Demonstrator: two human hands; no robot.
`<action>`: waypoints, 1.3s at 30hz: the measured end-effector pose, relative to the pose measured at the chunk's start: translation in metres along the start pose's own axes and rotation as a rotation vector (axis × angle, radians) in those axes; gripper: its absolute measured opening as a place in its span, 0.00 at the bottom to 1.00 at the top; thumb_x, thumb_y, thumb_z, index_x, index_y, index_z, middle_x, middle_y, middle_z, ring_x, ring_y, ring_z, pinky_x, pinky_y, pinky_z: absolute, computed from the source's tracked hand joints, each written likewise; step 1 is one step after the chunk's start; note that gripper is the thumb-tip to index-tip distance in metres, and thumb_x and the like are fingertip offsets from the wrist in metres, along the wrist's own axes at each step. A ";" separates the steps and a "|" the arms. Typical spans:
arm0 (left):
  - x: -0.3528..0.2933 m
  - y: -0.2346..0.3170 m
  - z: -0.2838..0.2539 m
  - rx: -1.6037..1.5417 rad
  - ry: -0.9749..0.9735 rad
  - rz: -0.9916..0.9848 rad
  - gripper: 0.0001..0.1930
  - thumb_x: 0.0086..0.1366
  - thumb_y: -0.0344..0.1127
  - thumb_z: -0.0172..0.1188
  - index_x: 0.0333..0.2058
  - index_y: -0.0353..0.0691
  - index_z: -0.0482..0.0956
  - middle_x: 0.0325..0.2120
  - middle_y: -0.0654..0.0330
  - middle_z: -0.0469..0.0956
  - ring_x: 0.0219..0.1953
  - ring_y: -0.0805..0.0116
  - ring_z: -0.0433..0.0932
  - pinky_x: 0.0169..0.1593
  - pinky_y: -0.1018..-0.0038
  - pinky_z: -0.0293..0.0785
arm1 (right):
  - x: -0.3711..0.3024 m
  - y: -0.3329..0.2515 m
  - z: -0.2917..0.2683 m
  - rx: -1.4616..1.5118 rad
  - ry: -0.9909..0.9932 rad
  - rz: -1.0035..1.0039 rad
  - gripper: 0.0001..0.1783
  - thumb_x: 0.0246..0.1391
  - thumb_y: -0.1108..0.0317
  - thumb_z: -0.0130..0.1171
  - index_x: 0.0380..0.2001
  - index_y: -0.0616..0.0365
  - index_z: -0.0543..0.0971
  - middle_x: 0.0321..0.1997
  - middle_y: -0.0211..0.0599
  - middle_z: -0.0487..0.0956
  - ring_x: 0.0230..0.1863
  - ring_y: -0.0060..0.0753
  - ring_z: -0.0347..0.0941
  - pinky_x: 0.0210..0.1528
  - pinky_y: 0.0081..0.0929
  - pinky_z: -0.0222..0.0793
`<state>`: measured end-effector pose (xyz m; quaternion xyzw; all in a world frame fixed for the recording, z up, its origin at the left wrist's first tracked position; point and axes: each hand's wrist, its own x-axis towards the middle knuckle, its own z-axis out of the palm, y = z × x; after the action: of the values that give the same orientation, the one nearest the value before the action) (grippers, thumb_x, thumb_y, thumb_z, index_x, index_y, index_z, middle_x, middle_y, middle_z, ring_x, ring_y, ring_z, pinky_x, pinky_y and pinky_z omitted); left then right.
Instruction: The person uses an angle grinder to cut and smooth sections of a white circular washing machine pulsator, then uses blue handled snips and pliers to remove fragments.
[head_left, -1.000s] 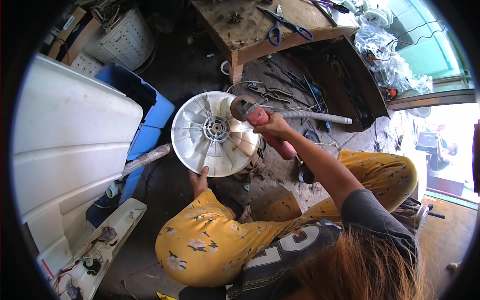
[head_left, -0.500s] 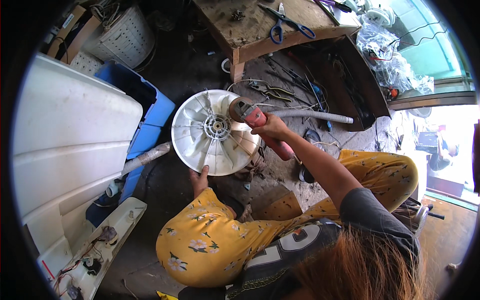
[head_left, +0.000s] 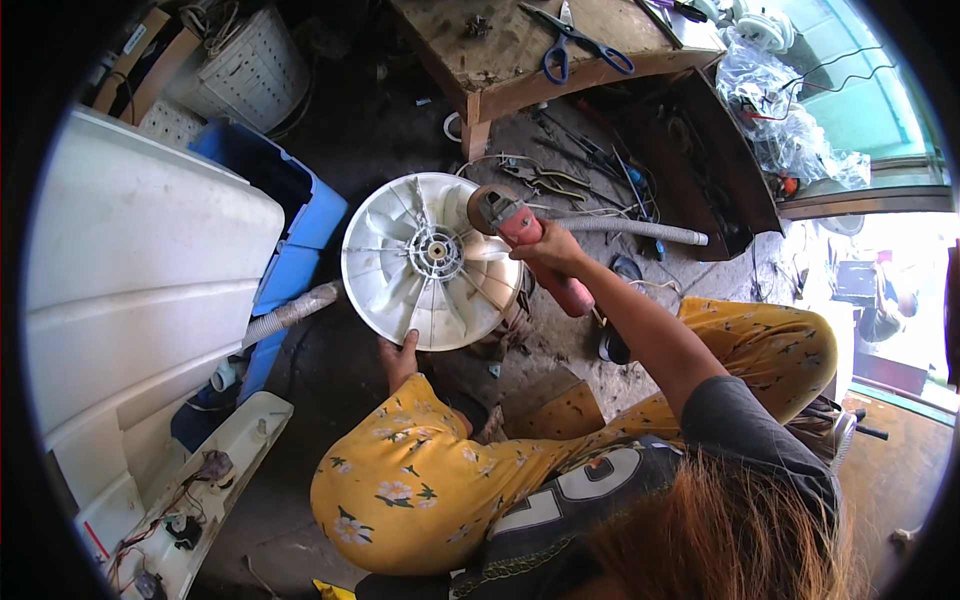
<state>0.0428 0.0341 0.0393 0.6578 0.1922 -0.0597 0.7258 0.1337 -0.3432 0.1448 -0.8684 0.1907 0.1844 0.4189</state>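
Note:
A round white plastic disc with radial ribs and a ringed hub, resembling a washing machine pulsator point(head_left: 400, 290), is tilted up in front of me. My left hand point(head_left: 401, 362) grips its near rim, with the thumb on the ribbed face and the other fingers hidden beneath. In my right hand point(head_left: 550, 250) is a red angle grinder point(head_left: 520, 226), fingers wrapped round its body. The grinder's brown disc point(head_left: 476, 208) is at the upper right part of the ribbed face; whether it touches a rib I cannot tell.
A wooden table point(head_left: 500, 65) with blue-handled scissors point(head_left: 575, 45) stands ahead. Pliers point(head_left: 545, 181) and a grey corrugated hose point(head_left: 640, 231) lie on the floor beside a dark tool box point(head_left: 690, 160). At left are a large white casing point(head_left: 150, 240) and a blue bin point(head_left: 315, 220).
My right hand and the grinder have shifted slightly to the right. The white disc has tilted a little, while my left hand stays on its rim.

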 end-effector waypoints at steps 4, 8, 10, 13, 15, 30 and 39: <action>-0.003 0.001 0.000 -0.026 0.013 -0.060 0.31 0.63 0.23 0.67 0.63 0.34 0.67 0.56 0.55 0.76 0.56 0.65 0.74 0.64 0.68 0.66 | -0.003 -0.002 0.000 0.021 -0.030 0.001 0.50 0.28 0.42 0.79 0.57 0.57 0.79 0.50 0.49 0.85 0.51 0.48 0.82 0.57 0.39 0.75; 0.000 0.003 0.008 -0.059 -0.025 -0.033 0.31 0.63 0.23 0.67 0.64 0.35 0.66 0.57 0.55 0.76 0.56 0.65 0.74 0.63 0.68 0.66 | 0.001 0.007 0.000 0.002 -0.011 0.004 0.50 0.28 0.43 0.79 0.57 0.57 0.79 0.49 0.48 0.85 0.51 0.47 0.82 0.56 0.38 0.75; -0.001 0.003 0.005 -0.048 -0.015 -0.030 0.31 0.63 0.23 0.67 0.64 0.35 0.66 0.57 0.55 0.75 0.56 0.66 0.74 0.63 0.68 0.66 | 0.001 0.006 0.003 0.009 -0.025 0.005 0.50 0.28 0.43 0.79 0.57 0.57 0.79 0.49 0.47 0.85 0.51 0.47 0.82 0.56 0.38 0.75; -0.001 0.004 0.001 -0.039 -0.025 -0.033 0.32 0.63 0.23 0.67 0.64 0.35 0.66 0.57 0.55 0.75 0.55 0.66 0.74 0.63 0.68 0.67 | 0.001 0.005 0.006 0.029 -0.048 0.003 0.49 0.28 0.43 0.79 0.57 0.56 0.80 0.50 0.47 0.85 0.51 0.47 0.82 0.56 0.38 0.75; 0.000 0.005 0.001 -0.055 -0.033 -0.053 0.32 0.63 0.23 0.66 0.64 0.34 0.65 0.57 0.55 0.75 0.56 0.66 0.74 0.63 0.68 0.67 | 0.001 0.008 0.006 0.040 -0.057 0.004 0.49 0.28 0.43 0.79 0.57 0.56 0.80 0.50 0.48 0.85 0.52 0.47 0.82 0.56 0.37 0.75; 0.003 0.002 -0.005 0.012 -0.029 -0.036 0.33 0.64 0.25 0.65 0.67 0.40 0.64 0.54 0.59 0.78 0.50 0.69 0.78 0.51 0.72 0.75 | 0.001 0.015 0.004 -0.001 -0.071 0.043 0.51 0.28 0.42 0.80 0.57 0.56 0.79 0.51 0.49 0.85 0.52 0.47 0.81 0.58 0.38 0.74; 0.010 -0.006 -0.003 -0.055 -0.057 -0.040 0.30 0.65 0.22 0.63 0.65 0.39 0.65 0.53 0.57 0.78 0.49 0.67 0.80 0.47 0.70 0.81 | 0.013 0.032 0.004 0.018 -0.086 0.043 0.52 0.27 0.40 0.80 0.57 0.58 0.79 0.52 0.50 0.84 0.54 0.48 0.81 0.59 0.38 0.73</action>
<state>0.0491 0.0384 0.0303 0.6316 0.1858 -0.0876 0.7476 0.1284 -0.3610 0.1156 -0.8516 0.1930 0.2288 0.4302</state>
